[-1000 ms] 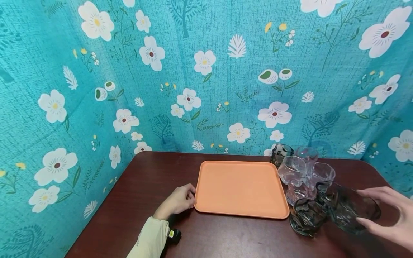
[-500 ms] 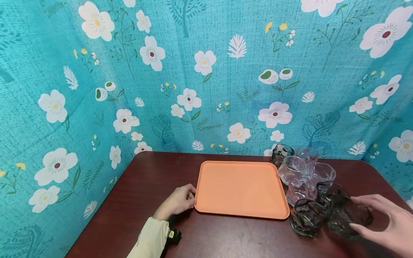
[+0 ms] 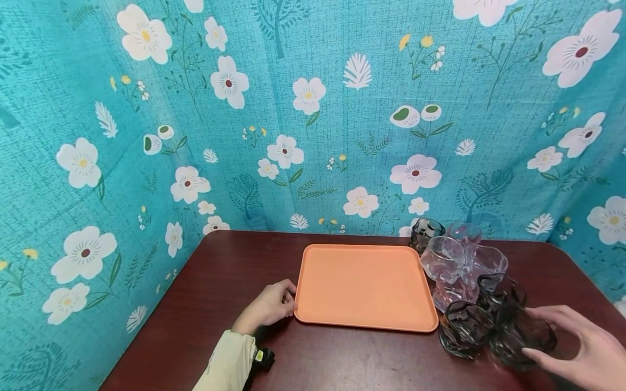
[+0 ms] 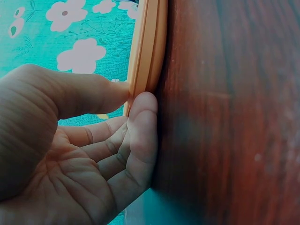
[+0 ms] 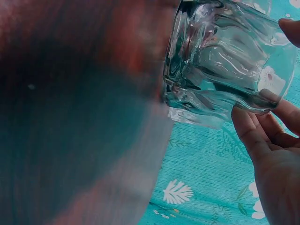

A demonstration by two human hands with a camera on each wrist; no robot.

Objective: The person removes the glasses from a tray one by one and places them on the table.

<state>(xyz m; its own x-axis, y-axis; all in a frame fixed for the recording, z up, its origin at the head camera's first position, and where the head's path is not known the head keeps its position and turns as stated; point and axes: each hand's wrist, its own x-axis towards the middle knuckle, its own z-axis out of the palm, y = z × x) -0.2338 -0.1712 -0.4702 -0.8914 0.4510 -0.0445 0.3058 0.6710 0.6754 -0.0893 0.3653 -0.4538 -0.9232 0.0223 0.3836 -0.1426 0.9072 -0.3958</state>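
An orange tray [image 3: 364,288] lies flat on the dark red-brown table. My left hand [image 3: 268,304] pinches its left edge; in the left wrist view the thumb [image 4: 93,96] and curled fingertips meet at the tray rim [image 4: 147,51]. At the right, my right hand [image 3: 574,339] holds a smoky dark drinking glass [image 3: 520,339] between thumb and fingers. This glass [image 5: 225,61] appears sideways in the right wrist view, the fingers near its mouth. Beside it stand another dark glass [image 3: 464,332] and one behind [image 3: 499,288]. Whether the held glass touches the table is unclear.
Two clear glasses [image 3: 442,259] and pinkish glasses [image 3: 455,293] cluster along the tray's right side. Another dark glass [image 3: 425,233] stands by the tray's back right corner. A teal flowered cloth [image 3: 313,125] hangs behind and left of the table [image 3: 235,266].
My right hand has carried the dark glass left and a little toward me, close beside the other dark glasses. The left hand and tray have stayed put.
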